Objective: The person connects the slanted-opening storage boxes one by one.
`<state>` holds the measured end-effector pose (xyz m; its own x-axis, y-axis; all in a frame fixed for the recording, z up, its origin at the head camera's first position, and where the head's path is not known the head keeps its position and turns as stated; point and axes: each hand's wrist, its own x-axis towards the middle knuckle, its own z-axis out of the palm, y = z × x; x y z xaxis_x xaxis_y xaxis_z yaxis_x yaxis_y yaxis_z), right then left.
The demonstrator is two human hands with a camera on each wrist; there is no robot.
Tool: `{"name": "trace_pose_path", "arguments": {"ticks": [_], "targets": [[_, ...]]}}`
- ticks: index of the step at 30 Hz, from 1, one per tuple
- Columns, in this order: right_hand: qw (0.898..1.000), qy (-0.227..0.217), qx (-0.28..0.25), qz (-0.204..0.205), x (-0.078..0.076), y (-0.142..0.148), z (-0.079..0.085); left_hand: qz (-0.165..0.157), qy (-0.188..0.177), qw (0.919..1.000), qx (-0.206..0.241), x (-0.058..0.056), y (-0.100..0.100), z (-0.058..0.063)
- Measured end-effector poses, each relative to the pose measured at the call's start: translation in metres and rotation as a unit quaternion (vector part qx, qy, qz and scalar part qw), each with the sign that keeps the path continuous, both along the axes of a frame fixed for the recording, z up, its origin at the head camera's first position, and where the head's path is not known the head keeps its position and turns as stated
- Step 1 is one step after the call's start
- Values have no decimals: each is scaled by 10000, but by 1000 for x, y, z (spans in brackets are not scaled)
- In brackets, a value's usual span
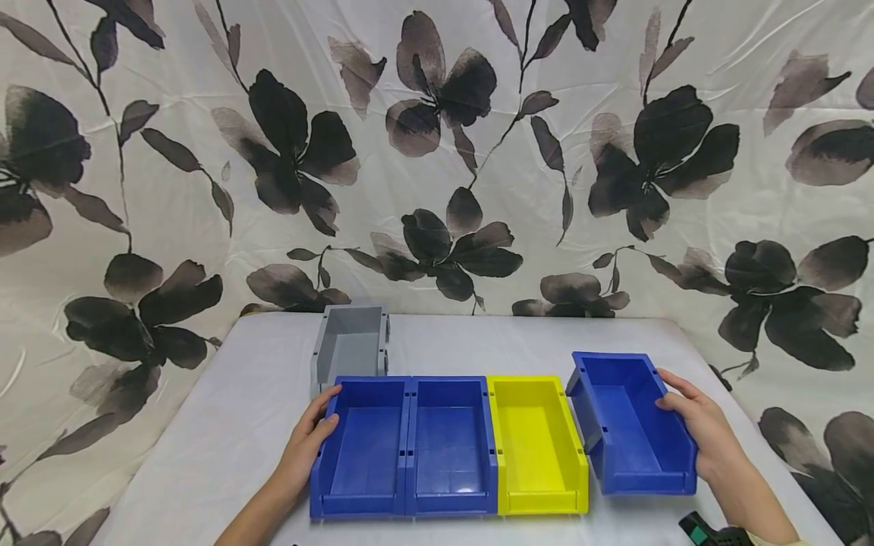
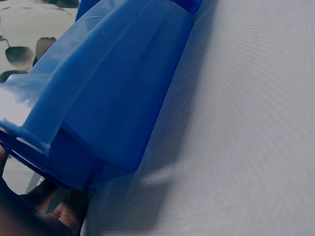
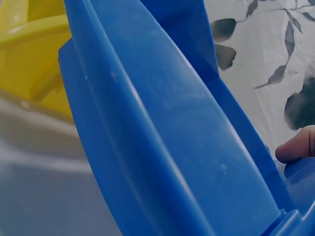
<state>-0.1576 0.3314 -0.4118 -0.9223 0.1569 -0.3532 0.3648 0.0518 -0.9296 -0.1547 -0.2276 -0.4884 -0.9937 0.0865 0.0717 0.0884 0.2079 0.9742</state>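
Three storage bins stand side by side on the table: a left blue bin [image 1: 372, 447], a middle blue bin [image 1: 452, 447] and a yellow bin [image 1: 536, 440]. My left hand [image 1: 297, 455] grips the outer side wall of the left blue bin, thumb over its rim. In the left wrist view, the fingers [image 2: 74, 209] are at that bin's end. Right of the yellow bin, my right hand [image 1: 706, 428] holds another blue bin [image 1: 631, 425] by its right wall. This bin sits slightly askew and looks raised off the table. The right wrist view shows the thumb [image 3: 298, 145] at its edge.
A grey bin [image 1: 351, 341] stands behind the left blue bin, near the back of the white-covered table [image 1: 225, 425]. Floral cloth [image 1: 437, 182] hangs behind the table. A dark strap with a green patch [image 1: 710, 531] shows by the right wrist.
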Motion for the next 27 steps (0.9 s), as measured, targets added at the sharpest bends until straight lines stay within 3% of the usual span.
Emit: {"name": "trace_pose_path", "arguments": {"ticks": [6,16,27], "targets": [[9998,53,-94,142,0,0,0,-3,-43,9999,109,1,0,-3],[9997,55,243,-13,1,-3,-1,-5,16,9999,112,0,0,-3],[9998,-77,123,-163,2,-4,-1,-8,14,10000,90,-1,0,-1]]}}
